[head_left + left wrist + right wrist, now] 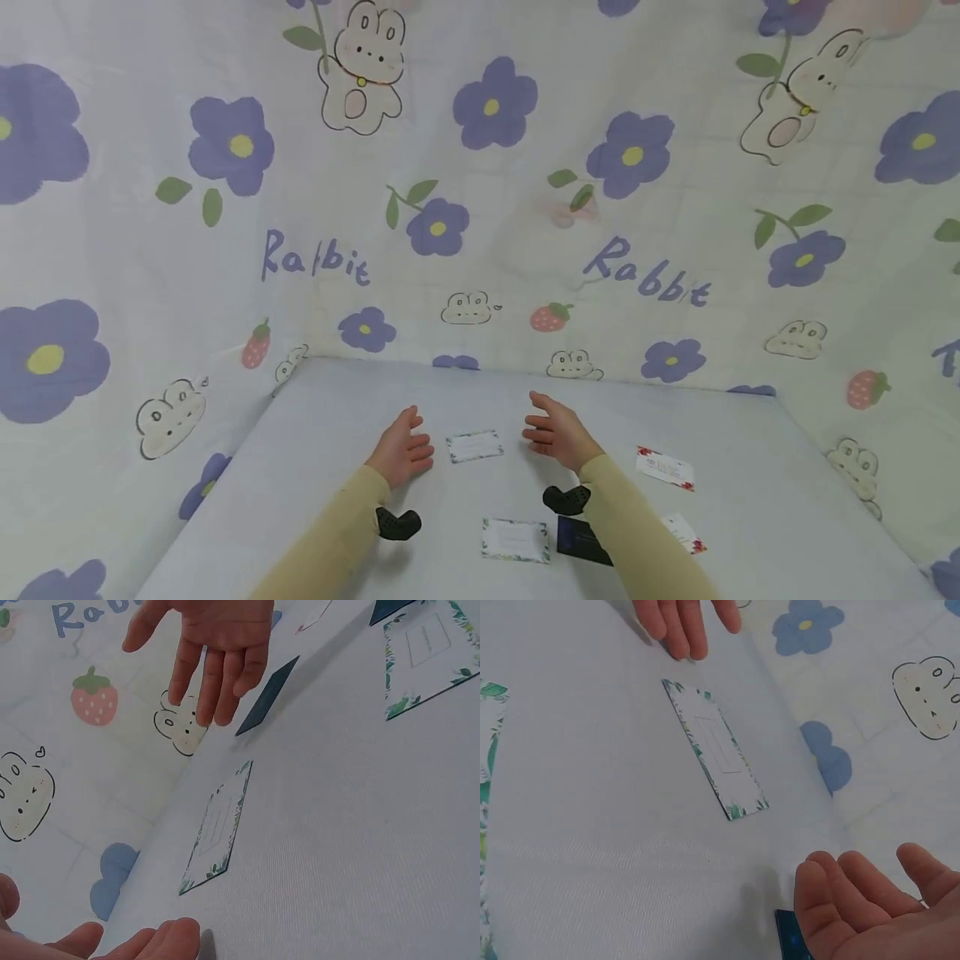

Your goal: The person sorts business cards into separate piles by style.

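Note:
My left hand (403, 450) is held over the table with its fingers loosely bent and nothing in them. Across from it, my right hand (562, 433) hovers palm inward, also holding nothing. Between the two lies a white card with a leafy green border (475, 446), seen too in the right wrist view. A second leaf-bordered card (515, 540) lies nearer the front. Beside it a dark blue card (577, 540) is partly hidden by the right forearm. Another dark card (268, 695) shows below the right hand in the left wrist view.
Two white cards with red corner flowers, one farther back (665, 467) and one partly behind the right sleeve (684, 533), lie on the right. The pale table (300, 442) meets a printed cloth (510, 183) at the back and sides.

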The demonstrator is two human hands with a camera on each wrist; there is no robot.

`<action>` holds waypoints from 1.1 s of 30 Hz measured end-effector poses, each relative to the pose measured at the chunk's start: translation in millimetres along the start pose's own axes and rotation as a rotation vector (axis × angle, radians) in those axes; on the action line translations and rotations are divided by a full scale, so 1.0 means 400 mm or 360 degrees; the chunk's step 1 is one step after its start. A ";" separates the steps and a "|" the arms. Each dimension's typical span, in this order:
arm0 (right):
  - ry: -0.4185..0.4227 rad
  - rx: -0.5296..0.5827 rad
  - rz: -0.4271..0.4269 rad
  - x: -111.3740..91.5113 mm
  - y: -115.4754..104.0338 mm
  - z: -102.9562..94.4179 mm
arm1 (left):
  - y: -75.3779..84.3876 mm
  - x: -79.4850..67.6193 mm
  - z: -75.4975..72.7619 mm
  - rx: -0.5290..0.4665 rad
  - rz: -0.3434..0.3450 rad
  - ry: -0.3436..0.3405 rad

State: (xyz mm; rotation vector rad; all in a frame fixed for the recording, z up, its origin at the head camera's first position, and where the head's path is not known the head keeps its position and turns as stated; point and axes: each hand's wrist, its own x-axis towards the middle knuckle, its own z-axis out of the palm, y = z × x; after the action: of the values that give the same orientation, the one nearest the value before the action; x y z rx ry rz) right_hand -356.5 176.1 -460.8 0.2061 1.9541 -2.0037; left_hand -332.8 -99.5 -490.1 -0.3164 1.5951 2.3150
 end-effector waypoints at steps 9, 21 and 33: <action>-0.0145 -0.0026 0.0027 0.029 0.029 0.031 | -0.015 0.004 0.040 -0.0193 -0.0096 -0.0011; -0.0156 0.0095 0.0057 0.031 0.048 0.073 | -0.022 -0.002 0.058 -0.0321 -0.0129 0.0026; -0.0070 0.0231 0.0073 0.009 0.033 0.071 | -0.006 -0.035 0.062 -0.0290 -0.0110 -0.0002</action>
State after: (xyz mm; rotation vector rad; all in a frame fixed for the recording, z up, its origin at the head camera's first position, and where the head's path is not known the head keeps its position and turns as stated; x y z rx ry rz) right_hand -351.9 147.5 -473.2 0.2375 1.7631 -2.1031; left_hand -319.1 -77.4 -478.4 -0.4054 1.3527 2.4106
